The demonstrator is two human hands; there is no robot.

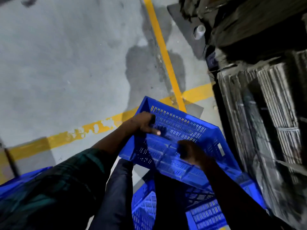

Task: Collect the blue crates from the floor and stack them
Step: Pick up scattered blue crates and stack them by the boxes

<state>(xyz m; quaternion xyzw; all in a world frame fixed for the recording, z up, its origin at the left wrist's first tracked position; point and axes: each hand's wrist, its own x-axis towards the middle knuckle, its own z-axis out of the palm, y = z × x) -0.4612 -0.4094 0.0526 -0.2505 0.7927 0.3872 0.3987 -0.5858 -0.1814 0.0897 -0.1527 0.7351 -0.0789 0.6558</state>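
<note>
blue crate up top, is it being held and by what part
Yes: the blue perforated plastic crate is held by both hands, left hand on its left rim, right hand on its near wall.

Grey concrete floor (58, 63) carries dark damp stains (141, 67), yellow painted lines (163, 52) cross at a corner, and blurred dark ribbed stacks (265, 105) crowd the right.

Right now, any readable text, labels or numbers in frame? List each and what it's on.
None readable.
Held crate: no print or label visible.
Lower crate: none visible.
Floor: yellow lines only, no lettering.
Dark stacks at right: too blurred to tell.
</note>
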